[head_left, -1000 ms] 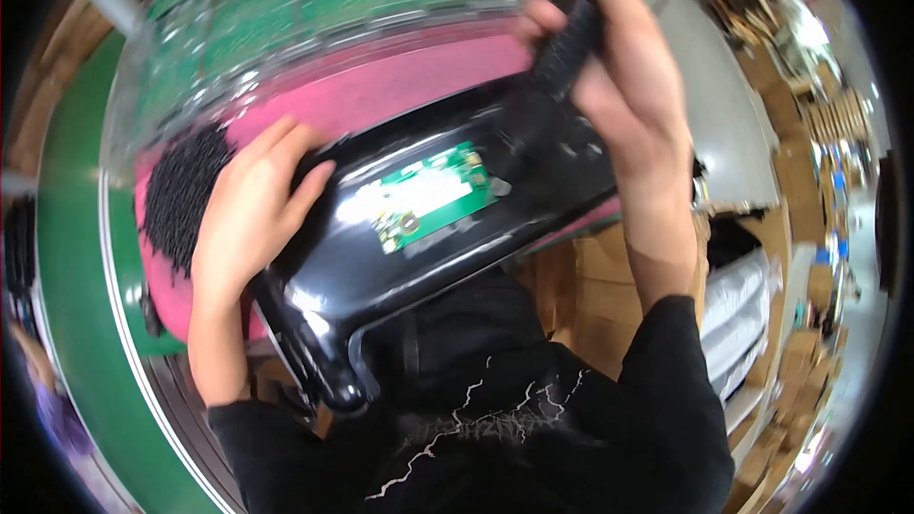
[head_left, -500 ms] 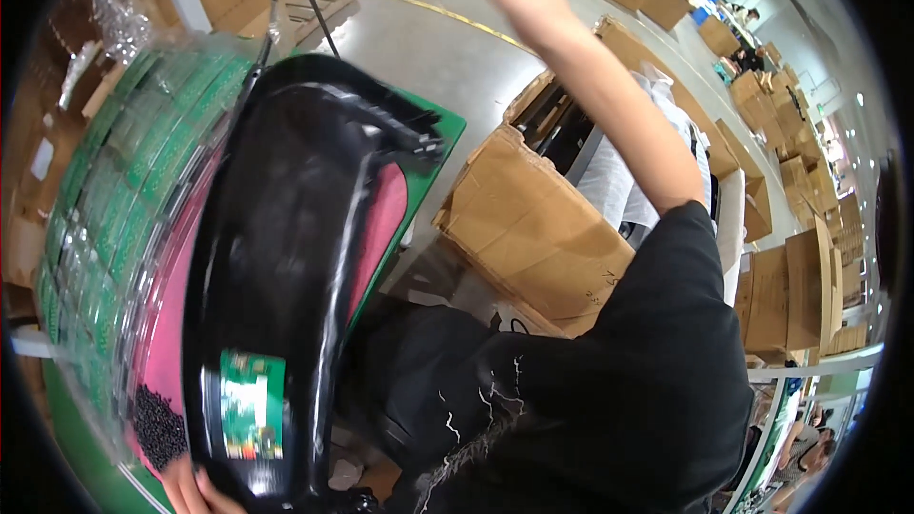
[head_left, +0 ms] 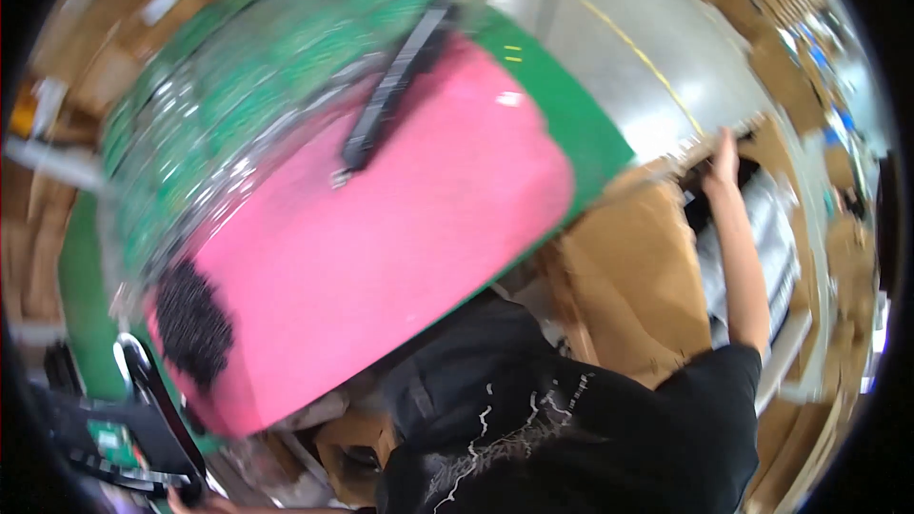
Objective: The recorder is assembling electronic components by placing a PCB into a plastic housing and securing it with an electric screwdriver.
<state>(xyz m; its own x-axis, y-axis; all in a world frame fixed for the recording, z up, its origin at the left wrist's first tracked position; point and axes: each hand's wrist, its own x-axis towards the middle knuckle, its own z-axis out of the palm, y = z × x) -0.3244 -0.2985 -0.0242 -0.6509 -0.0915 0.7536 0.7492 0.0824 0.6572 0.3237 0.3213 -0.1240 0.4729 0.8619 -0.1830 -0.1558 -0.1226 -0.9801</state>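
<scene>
At the lower left, my left hand (head_left: 202, 503) grips the edge of a glossy black plastic housing (head_left: 169, 409), mostly by fingers at its near corner. A small green circuit board (head_left: 116, 443) shows inside the housing. My right arm reaches out to the right, and my right hand (head_left: 725, 164) is at the far rim of an open cardboard box (head_left: 633, 271). Dark parts lie beside that hand; blur hides what its fingers do. A black electric screwdriver (head_left: 400, 81) with a metal tip slants over the pink mat (head_left: 381, 257).
A heap of small black screws (head_left: 193, 324) lies on the mat's left end. Stacked clear trays with green boards (head_left: 248, 86) line the far side of the green table (head_left: 571, 124). White wrapped parts (head_left: 757, 238) fill the box. More cartons stand farther right.
The black housing has moved off the mat to the lower left with my left hand. My right hand has come down to the box. The view has turned, baring the mat and screwdriver.
</scene>
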